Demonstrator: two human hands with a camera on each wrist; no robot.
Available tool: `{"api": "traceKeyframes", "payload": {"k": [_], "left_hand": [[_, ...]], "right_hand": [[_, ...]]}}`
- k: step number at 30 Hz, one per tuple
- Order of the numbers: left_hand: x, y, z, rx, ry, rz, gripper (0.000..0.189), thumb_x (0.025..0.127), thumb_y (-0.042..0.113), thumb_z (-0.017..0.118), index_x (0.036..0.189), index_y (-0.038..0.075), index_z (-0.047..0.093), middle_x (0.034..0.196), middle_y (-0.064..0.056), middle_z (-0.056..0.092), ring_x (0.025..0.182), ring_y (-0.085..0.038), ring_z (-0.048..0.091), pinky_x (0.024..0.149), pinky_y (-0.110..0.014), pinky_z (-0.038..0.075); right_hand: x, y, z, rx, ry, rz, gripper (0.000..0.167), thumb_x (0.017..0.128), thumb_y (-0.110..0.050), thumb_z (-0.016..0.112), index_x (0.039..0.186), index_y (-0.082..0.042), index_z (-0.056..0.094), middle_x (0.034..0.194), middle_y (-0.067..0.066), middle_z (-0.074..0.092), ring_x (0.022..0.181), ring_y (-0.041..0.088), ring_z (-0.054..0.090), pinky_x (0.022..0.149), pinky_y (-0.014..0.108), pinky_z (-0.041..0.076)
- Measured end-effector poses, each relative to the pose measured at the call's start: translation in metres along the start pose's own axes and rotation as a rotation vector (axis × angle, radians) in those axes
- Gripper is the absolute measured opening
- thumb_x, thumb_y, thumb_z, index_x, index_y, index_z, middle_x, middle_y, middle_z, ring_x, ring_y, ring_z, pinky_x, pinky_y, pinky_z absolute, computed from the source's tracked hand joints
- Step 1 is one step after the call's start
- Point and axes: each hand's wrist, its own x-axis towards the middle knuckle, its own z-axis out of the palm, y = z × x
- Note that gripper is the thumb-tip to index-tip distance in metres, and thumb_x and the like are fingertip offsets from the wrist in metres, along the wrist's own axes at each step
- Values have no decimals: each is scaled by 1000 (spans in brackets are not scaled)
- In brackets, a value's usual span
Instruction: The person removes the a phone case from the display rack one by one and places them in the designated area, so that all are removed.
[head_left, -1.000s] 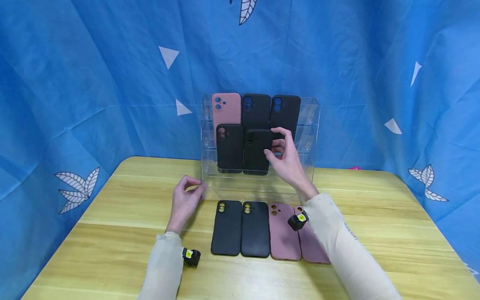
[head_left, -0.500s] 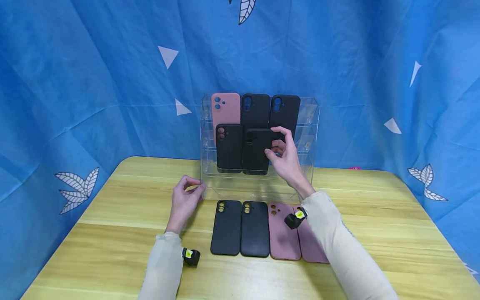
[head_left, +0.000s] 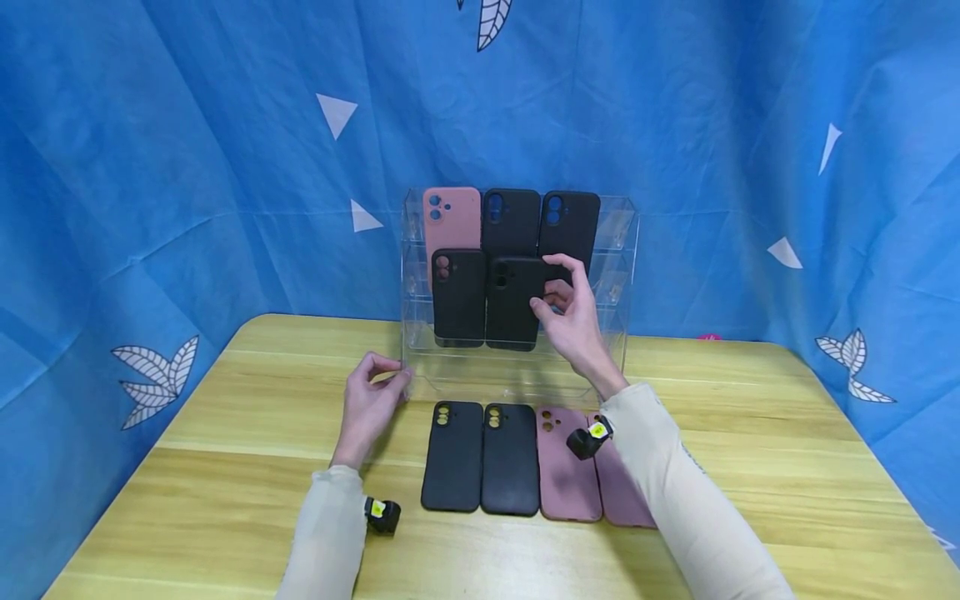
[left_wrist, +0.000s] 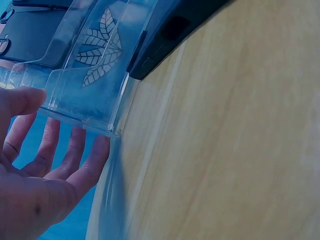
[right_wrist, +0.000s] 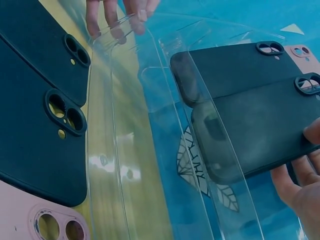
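A clear plastic tiered display stand [head_left: 480, 367] stands upright on the table. My left hand [head_left: 370, 402] grips its lower left edge, with the thumb on the near side and the fingers beyond it in the left wrist view. With thumb and fingers, my right hand [head_left: 576, 325] holds the right edge of a black phone case [head_left: 512, 310]. The lower end of that case sits behind a clear front lip [right_wrist: 212, 107] in the right wrist view. Another black phone case [head_left: 459, 302] stands close at its left. Behind are a pink case [head_left: 453, 218] and two black cases [head_left: 512, 218].
Two black cases [head_left: 453, 458] and two pink cases [head_left: 568, 471] lie in a row on the wooden table [head_left: 247, 433], in front of the stand. The right forearm partly covers the rightmost pink one. A blue patterned curtain [head_left: 675, 108] hangs behind.
My right wrist and forearm have shifted slightly left. The held case's camera opening shows a little differently, as if its tilt changed slightly. My left hand has stayed in place.
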Motion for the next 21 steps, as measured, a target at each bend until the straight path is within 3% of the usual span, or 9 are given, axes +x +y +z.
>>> {"api": "traceKeyframes", "payload": {"k": [9,21], "left_hand": [[2,-2,0,11,11,7,16,95,8,68,107,1,59,119,-16,64,104,-33,71,77,-33,64],[2,-2,0,5,7,-11,18,95,7,68,110,1,59,122,-16,63,108,-34,70,80,-35,64]], "right_hand": [[2,-3,0,21,33,-41,59,96,10,59,148,-12,42,98,22,57,84,29,58,71,18,48],[4,-18,-5,80,63,-99,59,94,14,59,145,-11,43,95,6,64,79,19,65,69,20,51]]}}
